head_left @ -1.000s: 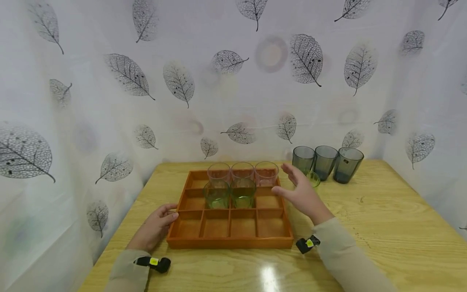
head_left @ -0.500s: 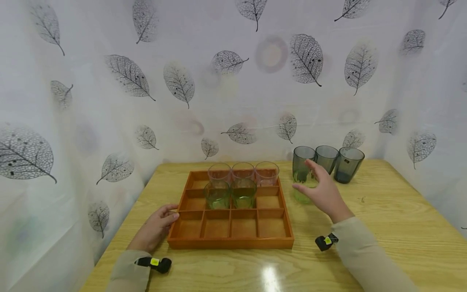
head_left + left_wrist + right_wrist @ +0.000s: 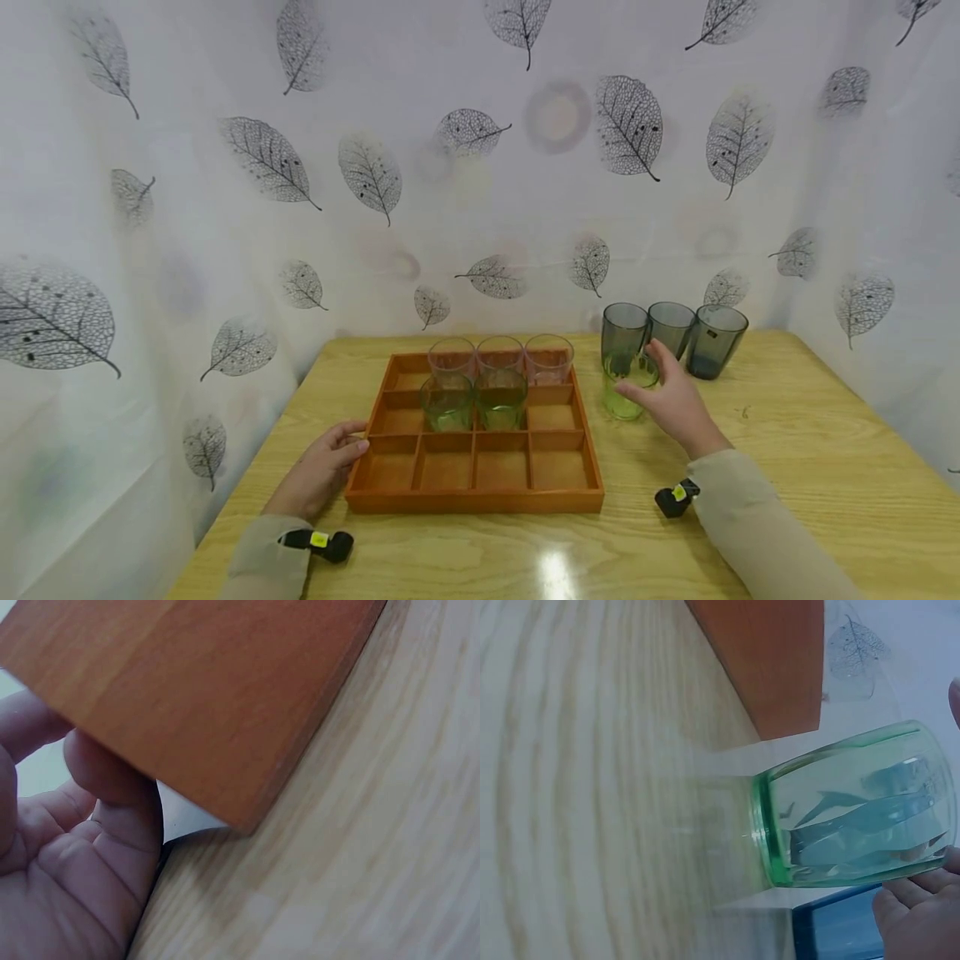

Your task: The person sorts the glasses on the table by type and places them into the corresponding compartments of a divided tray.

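Observation:
In the head view a wooden compartment tray (image 3: 472,502) holds clear pinkish glasses (image 3: 549,360) in the back row and two green glasses (image 3: 447,402) in the middle row. My left hand (image 3: 318,467) rests at its left side, thumb at the rim; in the left wrist view the curled fingers touch the tray wall (image 3: 187,697). Right of the tray, another green glass (image 3: 855,810) stands upright on the table. My right hand (image 3: 675,408) is beside it, thumb and fingers spread about its upper part. In the right wrist view fingers (image 3: 919,900) meet its rim side; the thumb appears apart.
Three grey tumblers (image 3: 716,342) stand in a row at the back right, close behind the green glass. A leaf-printed curtain (image 3: 480,208) hangs behind the wooden table (image 3: 795,433). The front row of the tray has bare compartments.
My right hand has moved right from the tray's back corner to the standing green glass, then slightly farther right. The left hand and the tray stay put.

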Action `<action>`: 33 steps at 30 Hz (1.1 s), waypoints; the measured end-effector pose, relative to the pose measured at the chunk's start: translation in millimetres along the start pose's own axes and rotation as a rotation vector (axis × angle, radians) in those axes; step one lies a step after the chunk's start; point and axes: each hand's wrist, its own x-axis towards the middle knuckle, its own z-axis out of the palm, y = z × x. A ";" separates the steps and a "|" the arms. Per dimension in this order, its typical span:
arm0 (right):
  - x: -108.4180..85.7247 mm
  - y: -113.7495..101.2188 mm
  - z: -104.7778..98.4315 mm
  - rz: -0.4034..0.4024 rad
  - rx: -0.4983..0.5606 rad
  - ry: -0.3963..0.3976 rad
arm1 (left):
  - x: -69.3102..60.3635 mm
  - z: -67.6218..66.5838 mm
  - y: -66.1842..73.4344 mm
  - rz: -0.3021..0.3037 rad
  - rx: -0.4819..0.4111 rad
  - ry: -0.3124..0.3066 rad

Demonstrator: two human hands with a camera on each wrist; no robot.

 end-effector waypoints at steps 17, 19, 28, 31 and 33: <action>15.9 14.4 8.9 0.046 0.041 -0.038 | 3.0 -1.0 -2.2 -0.015 -0.004 0.020; 15.7 14.3 9.2 0.042 0.051 -0.036 | 2.8 -1.0 -2.1 -0.015 -0.005 0.017; 12.6 11.3 8.6 0.043 0.057 -0.032 | 2.9 -0.4 -1.7 -0.014 -0.010 0.023; 12.7 12.9 9.1 0.039 0.044 -0.032 | 2.2 0.4 -1.4 -0.012 -0.010 0.025; 12.7 13.7 9.8 0.036 0.041 -0.029 | 1.7 0.8 -1.2 -0.010 -0.006 0.028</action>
